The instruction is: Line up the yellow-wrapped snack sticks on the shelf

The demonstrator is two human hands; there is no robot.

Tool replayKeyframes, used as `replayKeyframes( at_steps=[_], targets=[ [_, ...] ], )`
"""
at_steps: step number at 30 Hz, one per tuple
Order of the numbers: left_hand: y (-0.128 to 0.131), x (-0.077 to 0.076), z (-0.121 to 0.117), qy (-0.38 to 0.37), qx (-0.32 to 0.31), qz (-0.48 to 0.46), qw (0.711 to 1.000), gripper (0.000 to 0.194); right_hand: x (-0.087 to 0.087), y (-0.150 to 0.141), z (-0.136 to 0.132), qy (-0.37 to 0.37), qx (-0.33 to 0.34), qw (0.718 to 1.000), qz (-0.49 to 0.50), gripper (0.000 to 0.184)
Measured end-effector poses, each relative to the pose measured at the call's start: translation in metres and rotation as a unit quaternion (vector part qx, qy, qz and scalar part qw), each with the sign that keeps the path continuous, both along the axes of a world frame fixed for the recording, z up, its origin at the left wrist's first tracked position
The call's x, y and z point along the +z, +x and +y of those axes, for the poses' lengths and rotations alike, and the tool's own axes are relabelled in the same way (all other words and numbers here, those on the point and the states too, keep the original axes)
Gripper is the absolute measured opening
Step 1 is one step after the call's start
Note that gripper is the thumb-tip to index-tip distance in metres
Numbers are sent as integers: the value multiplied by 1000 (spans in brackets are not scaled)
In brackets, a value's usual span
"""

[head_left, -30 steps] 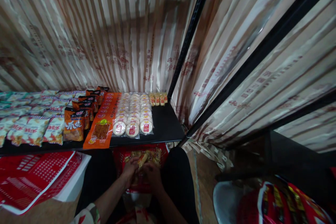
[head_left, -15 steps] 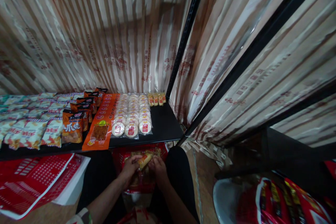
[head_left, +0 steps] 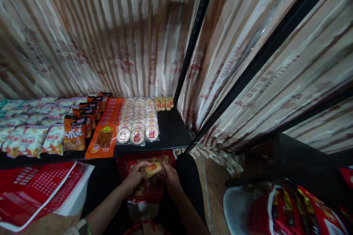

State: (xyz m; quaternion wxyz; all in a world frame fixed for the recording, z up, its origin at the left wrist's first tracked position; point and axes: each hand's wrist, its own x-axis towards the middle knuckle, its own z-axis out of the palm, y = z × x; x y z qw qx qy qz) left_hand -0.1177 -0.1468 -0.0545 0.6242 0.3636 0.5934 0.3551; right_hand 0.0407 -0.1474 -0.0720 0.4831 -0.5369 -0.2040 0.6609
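A small yellow wrapped snack packet (head_left: 153,169) with a red-orange label lies between my hands, above a red basket (head_left: 124,159). My left hand (head_left: 135,176) pinches its left end, thumb on top. At its right end, my right hand (head_left: 171,178) has its fingers closed on the wrapper edge. More wrapped pieces sit dimly in the basket below, partly covered by my hands. Several similar small yellow packets (head_left: 164,104) stand at the back right of the black shelf (head_left: 172,128). To their left are rows of round white wrapped crackers (head_left: 137,136).
An orange snack pouch (head_left: 103,137), brown-orange bags (head_left: 74,134) and white bags (head_left: 33,139) fill the shelf's left. Black posts (head_left: 194,44) frame the corner. A red basket (head_left: 33,194) lies at lower left, with red packages (head_left: 300,209) at lower right.
The packet has turned from a slant to nearly level, its label now facing up toward me. My hands have moved slightly apart around it.
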Motion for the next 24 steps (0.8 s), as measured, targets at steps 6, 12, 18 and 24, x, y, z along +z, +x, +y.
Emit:
replayKeyframes(
  at_steps=[6, 12, 18, 24],
  targets=[
    [1, -3, 6, 62, -57, 18, 996, 37, 15, 5, -4, 40, 44, 998, -3, 39],
    [5, 11, 12, 54, -71, -17, 996, 28, 17, 8, -1, 52, 54, 997, -5, 43],
    [10, 14, 19, 44, -37, -54, 997, 29, 14, 10, 1, 66, 45, 997, 18, 46],
    [12, 13, 25, 23, -15, -33, 999, 28, 19, 13, 1, 49, 8, 999, 3, 43]
  ],
)
